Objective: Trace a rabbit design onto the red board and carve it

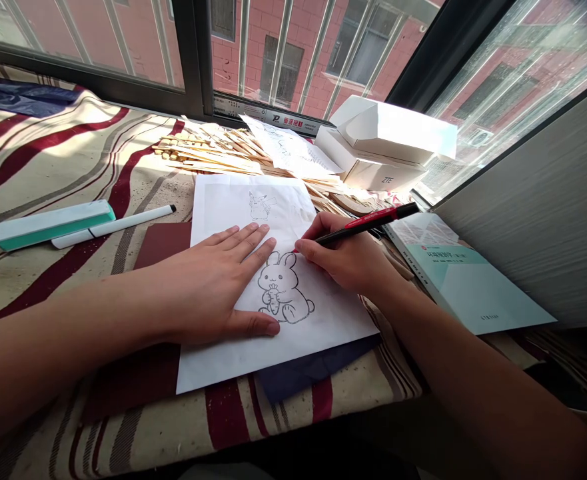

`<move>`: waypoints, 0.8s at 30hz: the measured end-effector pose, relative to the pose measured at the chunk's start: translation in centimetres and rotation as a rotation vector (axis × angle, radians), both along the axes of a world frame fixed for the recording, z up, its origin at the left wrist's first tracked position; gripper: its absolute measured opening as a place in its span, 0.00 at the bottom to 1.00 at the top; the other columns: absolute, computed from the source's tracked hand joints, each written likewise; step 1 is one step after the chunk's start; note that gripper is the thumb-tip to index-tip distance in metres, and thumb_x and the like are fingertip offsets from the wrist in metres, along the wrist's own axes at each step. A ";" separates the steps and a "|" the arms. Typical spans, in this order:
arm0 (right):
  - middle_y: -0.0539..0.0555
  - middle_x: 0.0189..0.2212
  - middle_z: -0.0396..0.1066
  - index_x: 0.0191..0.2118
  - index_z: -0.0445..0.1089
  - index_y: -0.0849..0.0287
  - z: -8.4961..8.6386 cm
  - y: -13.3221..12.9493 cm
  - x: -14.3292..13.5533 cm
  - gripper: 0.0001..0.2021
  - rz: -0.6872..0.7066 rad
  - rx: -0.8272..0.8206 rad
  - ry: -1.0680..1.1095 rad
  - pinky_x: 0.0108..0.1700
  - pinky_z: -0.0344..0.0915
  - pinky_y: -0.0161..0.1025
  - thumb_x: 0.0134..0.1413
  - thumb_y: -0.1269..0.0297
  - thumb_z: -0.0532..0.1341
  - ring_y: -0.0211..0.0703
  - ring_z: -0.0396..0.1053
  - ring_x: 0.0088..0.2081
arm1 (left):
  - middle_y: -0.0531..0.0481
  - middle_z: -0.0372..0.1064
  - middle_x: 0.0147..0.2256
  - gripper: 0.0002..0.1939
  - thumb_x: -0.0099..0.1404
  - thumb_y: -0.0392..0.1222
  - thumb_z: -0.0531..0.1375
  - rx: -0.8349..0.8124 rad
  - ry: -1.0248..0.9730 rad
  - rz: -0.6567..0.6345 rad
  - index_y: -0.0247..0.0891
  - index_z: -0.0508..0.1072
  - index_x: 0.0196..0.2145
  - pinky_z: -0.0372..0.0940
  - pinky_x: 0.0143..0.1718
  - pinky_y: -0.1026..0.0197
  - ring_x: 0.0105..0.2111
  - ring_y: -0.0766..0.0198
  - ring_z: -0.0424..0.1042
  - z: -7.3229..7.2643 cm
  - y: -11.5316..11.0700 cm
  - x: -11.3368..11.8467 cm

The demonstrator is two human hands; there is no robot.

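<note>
A white sheet of paper (pixel 223 363) lies on the cloth, with a rabbit drawing (pixel 286 287) that holds a carrot and, higher up, a small faint drawing (pixel 262 207) of a pointed-eared figure. My left hand (pixel 218 280) rests flat on the sheet, fingers outstretched, just left of the rabbit. In my right hand (pixel 350 257) is a black and red pen (pixel 373 219), pinched near its tip. The red tip meets the paper beside the rabbit's right ear.
A white marker (pixel 123 225) and a white and green case (pixel 56 223) lie left. Thin wooden sticks (pixel 213 150), another drawn sheet (pixel 293 150) and a white box (pixel 378 163) stand by the window. A pale green book (pixel 468 280) is right; a maroon folder (pixel 148 373) lies under the paper.
</note>
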State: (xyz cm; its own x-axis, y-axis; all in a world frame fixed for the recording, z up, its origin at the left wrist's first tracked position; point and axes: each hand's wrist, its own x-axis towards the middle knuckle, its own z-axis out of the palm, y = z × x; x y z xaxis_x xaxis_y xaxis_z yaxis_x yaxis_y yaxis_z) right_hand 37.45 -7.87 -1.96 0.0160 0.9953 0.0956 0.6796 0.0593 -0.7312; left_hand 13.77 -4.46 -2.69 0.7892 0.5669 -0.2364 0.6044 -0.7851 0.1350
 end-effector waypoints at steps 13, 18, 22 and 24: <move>0.48 0.27 0.72 0.33 0.71 0.56 -0.7 -0.2 -0.1 0.11 0.088 -0.005 0.109 0.36 0.63 0.42 0.56 0.59 0.73 0.41 0.66 0.30 | 0.38 0.21 0.80 0.63 0.68 0.82 0.50 -0.014 0.027 0.015 0.31 0.42 0.81 0.36 0.80 0.42 0.81 0.39 0.31 0.2 0.0 0.0; 0.47 0.26 0.72 0.32 0.71 0.56 -0.7 -0.3 -0.4 0.11 0.123 -0.007 0.129 0.35 0.63 0.42 0.57 0.60 0.72 0.39 0.65 0.28 | 0.37 0.22 0.80 0.63 0.68 0.82 0.51 -0.019 0.018 0.021 0.30 0.42 0.81 0.35 0.80 0.44 0.81 0.39 0.32 0.2 0.0 0.0; 0.47 0.25 0.71 0.32 0.71 0.56 -0.6 -0.5 -0.4 0.11 0.136 -0.006 0.103 0.33 0.62 0.41 0.57 0.58 0.71 0.39 0.65 0.28 | 0.38 0.19 0.80 0.63 0.68 0.82 0.49 -0.019 0.044 0.019 0.31 0.40 0.81 0.34 0.80 0.44 0.81 0.41 0.29 0.2 0.0 0.0; 0.47 0.25 0.71 0.32 0.72 0.56 -0.5 -0.5 -0.4 0.11 0.147 0.005 0.091 0.32 0.61 0.40 0.57 0.57 0.71 0.39 0.65 0.28 | 0.40 0.18 0.80 0.63 0.68 0.82 0.49 -0.013 0.057 0.018 0.31 0.39 0.81 0.33 0.80 0.44 0.81 0.42 0.27 0.2 0.0 0.1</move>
